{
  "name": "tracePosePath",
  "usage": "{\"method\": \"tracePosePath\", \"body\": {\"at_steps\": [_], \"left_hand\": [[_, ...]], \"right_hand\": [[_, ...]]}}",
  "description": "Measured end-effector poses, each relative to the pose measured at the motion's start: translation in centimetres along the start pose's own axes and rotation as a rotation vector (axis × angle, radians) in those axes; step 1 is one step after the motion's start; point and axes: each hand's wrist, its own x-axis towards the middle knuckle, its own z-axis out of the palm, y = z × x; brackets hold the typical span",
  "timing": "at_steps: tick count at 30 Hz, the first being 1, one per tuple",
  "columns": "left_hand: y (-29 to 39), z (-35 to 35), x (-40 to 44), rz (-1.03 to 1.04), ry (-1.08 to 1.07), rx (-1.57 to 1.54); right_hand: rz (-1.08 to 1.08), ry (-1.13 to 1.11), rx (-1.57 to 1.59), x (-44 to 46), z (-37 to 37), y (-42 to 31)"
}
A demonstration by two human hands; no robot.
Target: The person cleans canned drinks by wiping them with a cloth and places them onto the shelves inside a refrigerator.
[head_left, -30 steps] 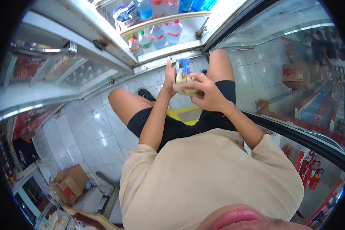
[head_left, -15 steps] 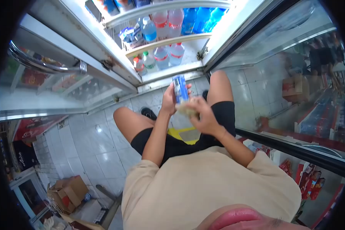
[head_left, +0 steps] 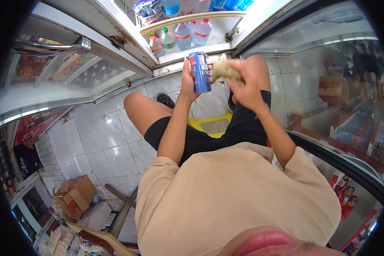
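- Head view, left grip (head_left: 188,83): I find it curled round a blue drinks can (head_left: 200,73), thumb along one side and fingertips showing at the other. I judge that this hold from behind leaves the printed side exposed and steadies the can.
- Head view, can: located in front of the knees, near the cooler's threshold, its printed side turned up to my camera.
- Head view, right grip (head_left: 248,85): closed on a bunched beige cloth (head_left: 227,71), just beside the can. Motion blur prevents me from confirming contact between the two. Bunching, in my judgement, keeps the cloth compact in the fingers.
- Head view, cooler: the left glass door (head_left: 68,91) and right glass door (head_left: 281,81) stand swung out on either side of the person, presumably to leave the front accessible.
- Head view, stock: a red-capped bottle (head_left: 202,34) and a green-capped bottle (head_left: 168,39) stand below the shelf edge (head_left: 192,22), apparently upright so that they rest on their bases.
- Head view, floor: a cardboard box (head_left: 75,197) sits on the left, well apart from both grips. I cannot tell its contents.
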Motion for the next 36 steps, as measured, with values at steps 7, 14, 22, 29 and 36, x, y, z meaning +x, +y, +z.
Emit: {"method": "tracePosePath", "body": {"at_steps": [7,14,22,29,36], "left_hand": [[-1.9,0.5,0.2,-0.099,0.184,0.197],[-1.2,-0.9,0.9,0.016,0.28,0.022],[-1.8,1.1,0.8,-0.03,0.108,0.155],[-1.3,-0.9,2.0,0.075,0.238,0.073],[-3.2,1.5,2.4,-0.022,0.098,0.29]], "right_hand": [[-0.061,-0.124,-0.159,0.7,3.2,0.1],[0.073,-0.507,0.094,-3.5,2.7,-2.2],[-0.127,-0.171,-0.139,4.0,1.7,1.7],[-0.113,-0.406,-0.19,-1.4,2.1,-0.7],[-0.202,-0.044,-0.212,2.9,-1.2,-1.1]]}}
